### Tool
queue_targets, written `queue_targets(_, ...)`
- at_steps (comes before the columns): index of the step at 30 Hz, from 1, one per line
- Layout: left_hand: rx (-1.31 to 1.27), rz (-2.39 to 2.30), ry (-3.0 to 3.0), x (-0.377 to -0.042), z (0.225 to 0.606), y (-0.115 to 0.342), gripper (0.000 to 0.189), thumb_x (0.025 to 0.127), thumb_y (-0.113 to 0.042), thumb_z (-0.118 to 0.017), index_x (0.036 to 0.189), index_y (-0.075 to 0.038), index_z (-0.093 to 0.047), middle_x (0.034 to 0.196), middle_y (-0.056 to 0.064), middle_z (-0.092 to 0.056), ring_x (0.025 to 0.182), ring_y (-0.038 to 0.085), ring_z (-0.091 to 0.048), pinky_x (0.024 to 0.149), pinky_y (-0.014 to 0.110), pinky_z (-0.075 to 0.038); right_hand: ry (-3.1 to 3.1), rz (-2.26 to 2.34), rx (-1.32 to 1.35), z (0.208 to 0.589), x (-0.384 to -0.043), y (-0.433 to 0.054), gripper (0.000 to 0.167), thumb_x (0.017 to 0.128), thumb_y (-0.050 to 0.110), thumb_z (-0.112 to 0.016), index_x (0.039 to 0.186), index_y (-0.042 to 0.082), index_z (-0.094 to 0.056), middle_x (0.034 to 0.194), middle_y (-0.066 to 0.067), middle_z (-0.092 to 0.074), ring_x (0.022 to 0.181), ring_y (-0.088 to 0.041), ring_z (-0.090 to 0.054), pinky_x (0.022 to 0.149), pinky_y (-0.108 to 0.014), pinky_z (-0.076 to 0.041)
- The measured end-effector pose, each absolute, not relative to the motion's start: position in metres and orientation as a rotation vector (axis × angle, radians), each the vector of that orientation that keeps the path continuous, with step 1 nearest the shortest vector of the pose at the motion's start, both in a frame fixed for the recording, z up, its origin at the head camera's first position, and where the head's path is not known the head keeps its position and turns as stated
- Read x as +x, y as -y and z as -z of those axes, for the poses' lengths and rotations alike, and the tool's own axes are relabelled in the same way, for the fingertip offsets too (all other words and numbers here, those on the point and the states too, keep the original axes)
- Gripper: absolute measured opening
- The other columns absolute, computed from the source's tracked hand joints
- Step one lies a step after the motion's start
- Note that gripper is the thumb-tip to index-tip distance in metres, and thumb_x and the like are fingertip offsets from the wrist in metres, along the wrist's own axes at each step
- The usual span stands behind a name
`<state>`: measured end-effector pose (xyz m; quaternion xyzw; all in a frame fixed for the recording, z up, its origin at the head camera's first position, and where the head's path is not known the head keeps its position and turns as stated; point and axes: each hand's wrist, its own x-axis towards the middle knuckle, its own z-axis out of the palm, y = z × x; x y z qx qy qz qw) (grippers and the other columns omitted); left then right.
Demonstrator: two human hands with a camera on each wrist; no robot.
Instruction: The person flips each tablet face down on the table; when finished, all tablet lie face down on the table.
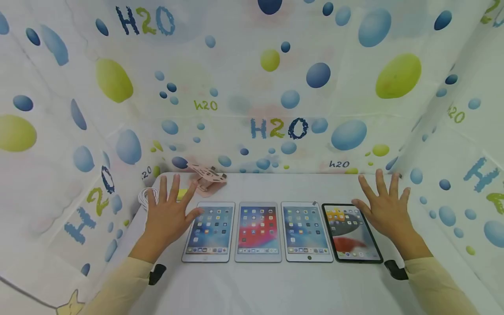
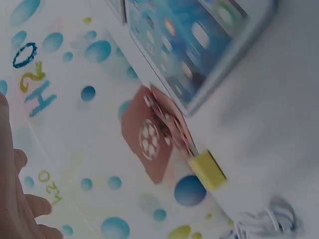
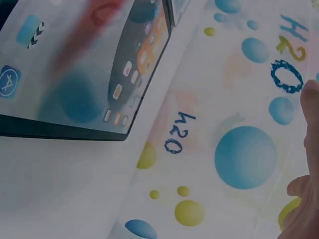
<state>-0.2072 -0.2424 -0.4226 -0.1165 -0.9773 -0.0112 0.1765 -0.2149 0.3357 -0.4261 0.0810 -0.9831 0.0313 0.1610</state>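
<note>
Both hands are spread with straight fingers and hold nothing. My left hand (image 1: 168,216) hovers at the left end of a row of tablets, its thumb over the edge of a white-framed tablet (image 1: 210,232). To the right of it lie a tablet with a red and blue screen (image 1: 258,232) and a white-framed tablet with a round home button (image 1: 308,232). A black-framed tablet (image 1: 352,234) ends the row. Beside its upper right corner is my right hand (image 1: 387,214), thumb near the frame. All the screens are lit.
Behind the left hand stands a pink folding stand (image 2: 149,134), with a small yellow block (image 2: 208,170) next to it. A coiled white cable (image 2: 266,221) lies at the table's back left corner. Cloth printed with bubbles (image 1: 236,87) walls the back and sides of the white table (image 1: 252,288).
</note>
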Motion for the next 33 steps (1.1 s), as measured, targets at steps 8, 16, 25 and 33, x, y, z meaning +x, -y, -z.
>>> queue_targets(8,-0.414,1.077,2.787,-0.211,0.401,0.146,0.051,0.097,-0.034,-0.069,0.143,-0.014,-0.059,0.109,0.009,-0.075,0.093,0.024,-0.071,0.080,0.042,-0.060,2.683,-0.533,0.178,0.454,-0.208,-0.336,0.055,0.104,0.034,-0.056,0.148,0.002,-0.048,0.133,-0.029,-0.056,0.120,-0.048,-0.052,0.095,-0.068,-0.046)
queue_targets(16,-0.591,2.023,2.862,-0.221,0.411,0.010,0.045,0.097,-0.034,-0.067,0.137,-0.013,-0.063,0.106,0.003,-0.074,0.088,0.025,-0.072,0.081,0.037,-0.060,2.776,-0.862,-0.098,0.483,-0.190,-0.342,0.049,0.108,0.035,-0.046,0.137,-0.004,-0.058,0.127,-0.029,-0.060,0.107,-0.042,-0.058,0.082,-0.058,-0.056)
queue_targets(25,-0.207,2.556,2.713,-0.188,0.452,-0.098,0.036,0.094,-0.019,-0.067,0.128,-0.005,-0.066,0.103,0.011,-0.071,0.093,0.028,-0.069,0.081,0.041,-0.059,2.972,-0.955,-0.264,0.490,-0.186,-0.362,0.055,0.108,0.037,-0.043,0.139,-0.008,-0.052,0.141,-0.036,-0.050,0.124,-0.055,-0.053,0.096,-0.065,-0.048)
queue_targets(33,0.042,2.583,2.623,-0.183,0.458,-0.130,0.046,0.091,-0.017,-0.068,0.133,0.000,-0.062,0.108,0.009,-0.065,0.098,0.030,-0.064,0.096,0.052,-0.051,3.046,-1.100,-0.368,0.485,-0.185,-0.370,0.067,0.107,0.046,-0.040,0.147,-0.008,-0.041,0.150,-0.037,-0.039,0.134,-0.057,-0.041,0.104,-0.068,-0.040)
